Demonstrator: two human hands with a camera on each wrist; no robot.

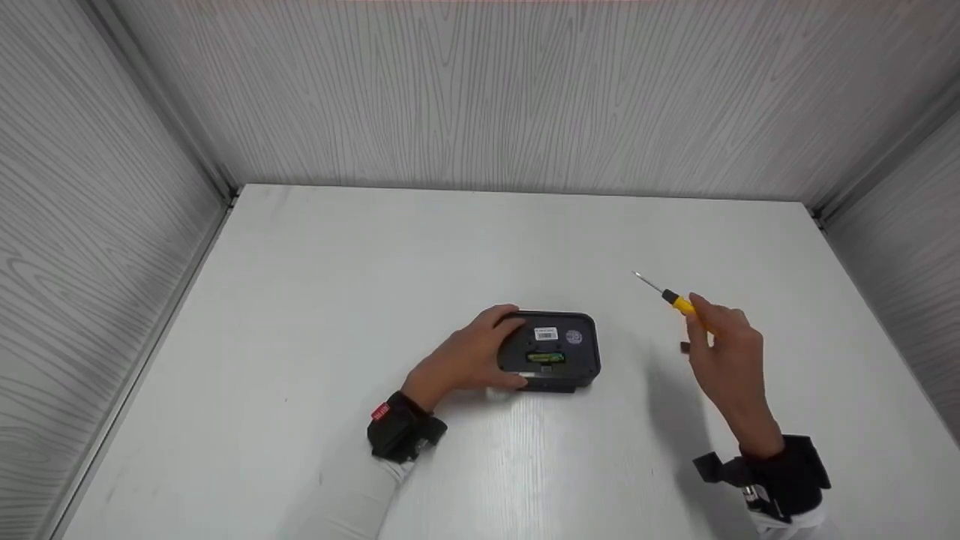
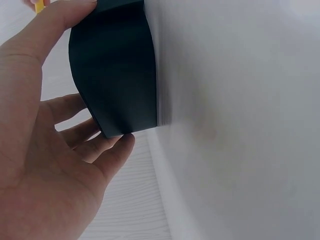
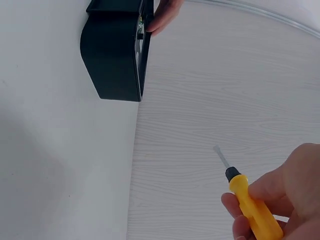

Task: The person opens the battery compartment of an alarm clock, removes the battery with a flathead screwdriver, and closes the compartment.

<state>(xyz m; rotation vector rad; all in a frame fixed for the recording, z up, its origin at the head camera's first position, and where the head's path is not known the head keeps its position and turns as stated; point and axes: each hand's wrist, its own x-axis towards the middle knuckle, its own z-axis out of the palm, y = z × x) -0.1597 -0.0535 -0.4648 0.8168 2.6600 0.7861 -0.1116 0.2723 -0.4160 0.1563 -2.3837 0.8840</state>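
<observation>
Yellow-handled screwdriver (image 3: pixel 245 192) pinched in the right hand (image 1: pixel 726 360) at frame right, a person's left hand (image 1: pixel 474 354) grips a black device (image 1: pixel 559 346), green battery (image 1: pixel 546 358) showing, near centre.

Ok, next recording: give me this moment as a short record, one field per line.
Left hand: grips one end of the black device
Right hand: holds a yellow screwdriver, tip apart from the device
Device position: on the white table, labelled side up
Compartment: open, green battery visible inside
Markings: white label and round sticker
Unclear: small dark piece by the right hand, too small to identify
</observation>
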